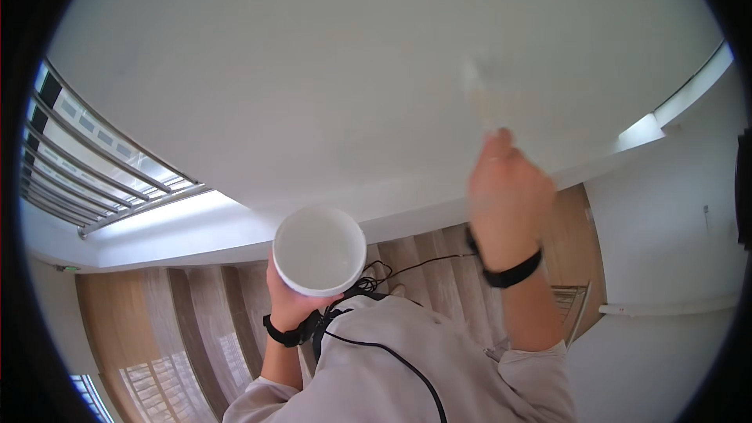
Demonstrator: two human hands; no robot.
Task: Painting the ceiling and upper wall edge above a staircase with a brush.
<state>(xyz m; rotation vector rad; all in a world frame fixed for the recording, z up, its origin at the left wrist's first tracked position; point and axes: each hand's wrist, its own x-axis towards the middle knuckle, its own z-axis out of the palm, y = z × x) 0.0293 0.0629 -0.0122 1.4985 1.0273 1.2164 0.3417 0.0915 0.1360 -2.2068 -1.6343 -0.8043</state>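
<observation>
My left hand [290, 294] grips a white round tub [319, 249] from below at the lower middle; its pale inside shows, but I cannot tell how full it is. My right hand [509, 188] is closed on the pale handle of a brush [479, 82], blurred by motion, whose head is at the large white wall [329, 55] in front of me. I cannot tell whether the bristles touch it. Dark bands circle both my wrists.
A barred window [102, 157] with a white sill is at the left. Below me are wooden stairs [196, 321] with black cables [423, 262]. A metal rail [580, 313] and white pipe [666, 305] are at the lower right, another opening [689, 82] at the upper right.
</observation>
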